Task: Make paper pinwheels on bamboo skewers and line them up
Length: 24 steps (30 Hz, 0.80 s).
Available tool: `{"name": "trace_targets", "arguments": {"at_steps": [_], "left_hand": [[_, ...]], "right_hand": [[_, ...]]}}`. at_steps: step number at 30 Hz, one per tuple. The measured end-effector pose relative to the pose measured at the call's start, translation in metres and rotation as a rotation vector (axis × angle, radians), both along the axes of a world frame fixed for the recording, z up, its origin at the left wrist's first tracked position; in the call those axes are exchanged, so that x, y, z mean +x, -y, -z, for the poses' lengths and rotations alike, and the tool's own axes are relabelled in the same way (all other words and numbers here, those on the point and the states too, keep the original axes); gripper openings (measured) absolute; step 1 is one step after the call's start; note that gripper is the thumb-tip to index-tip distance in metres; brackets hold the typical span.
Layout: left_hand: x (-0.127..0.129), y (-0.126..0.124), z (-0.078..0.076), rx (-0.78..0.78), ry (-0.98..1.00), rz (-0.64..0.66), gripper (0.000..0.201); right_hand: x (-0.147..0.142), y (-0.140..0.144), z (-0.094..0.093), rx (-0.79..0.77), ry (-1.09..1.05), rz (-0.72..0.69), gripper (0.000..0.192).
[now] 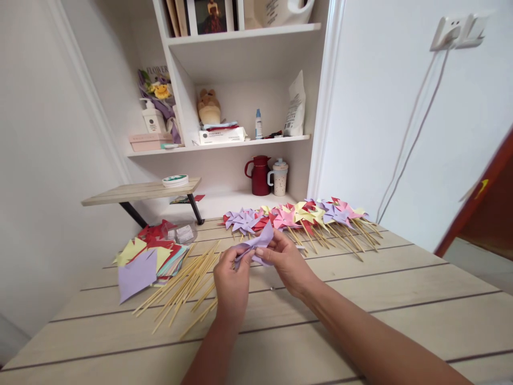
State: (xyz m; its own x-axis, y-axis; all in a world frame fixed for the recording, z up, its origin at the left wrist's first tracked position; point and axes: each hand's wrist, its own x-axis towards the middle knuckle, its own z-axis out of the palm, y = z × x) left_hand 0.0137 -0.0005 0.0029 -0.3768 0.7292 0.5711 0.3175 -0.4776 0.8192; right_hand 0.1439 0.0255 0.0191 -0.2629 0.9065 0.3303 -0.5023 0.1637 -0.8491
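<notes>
A purple paper pinwheel (pixel 264 237) with folded blades is held between my two hands above the middle of the table. My left hand (pixel 231 272) pinches its left side, and the fingers of my right hand (pixel 284 258) grip its right side, both thumbs close together at its centre. Whether a pin is at the centre is too small to tell. Loose wooden sticks (pixel 188 283) lie in a spread pile left of my left hand. Beyond my hands, finished pinwheels on sticks (pixel 296 216) in purple, pink, red and yellow lie in a row.
Cut paper squares (pixel 138 274) are stacked at the left, beside a clear plastic box (pixel 183 234). A small raised stand (pixel 136 191) stands behind them. A red jug (pixel 261 175) and a cup (pixel 280 177) are in the shelf at the back. A tiny object (pixel 272 289) lies before my hands.
</notes>
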Motion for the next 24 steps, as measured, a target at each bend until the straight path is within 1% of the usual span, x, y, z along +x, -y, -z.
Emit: {"name": "trace_targets", "arguments": {"at_steps": [5,11,15,17,21,24], "left_hand": [[-0.0002,0.0014,0.0001,0.028,-0.038,-0.022,0.009],[0.0003,0.0007,-0.0007,-0.005,-0.013,0.02,0.01],[0.0004,-0.0017,0.0024,0.05,-0.039,-0.014,0.008],[0.0004,-0.0025,0.0036,0.059,-0.042,-0.025,0.009],[0.0005,-0.0035,0.0039,0.049,-0.068,-0.029,0.012],[0.0009,-0.0027,0.0026,0.087,-0.11,-0.047,0.012]], "right_hand": [[0.0025,-0.0016,0.0005,-0.016,0.032,0.004,0.031],[0.0055,-0.0015,-0.0026,0.003,0.083,0.056,0.031],[0.0047,-0.0005,-0.0033,0.005,0.088,0.056,0.031],[0.0032,0.0003,-0.0035,-0.001,0.085,0.064,0.028],[0.0,0.0027,-0.0045,-0.026,0.061,0.119,0.023],[-0.0009,0.0044,-0.0052,-0.017,0.054,0.143,0.022]]}}
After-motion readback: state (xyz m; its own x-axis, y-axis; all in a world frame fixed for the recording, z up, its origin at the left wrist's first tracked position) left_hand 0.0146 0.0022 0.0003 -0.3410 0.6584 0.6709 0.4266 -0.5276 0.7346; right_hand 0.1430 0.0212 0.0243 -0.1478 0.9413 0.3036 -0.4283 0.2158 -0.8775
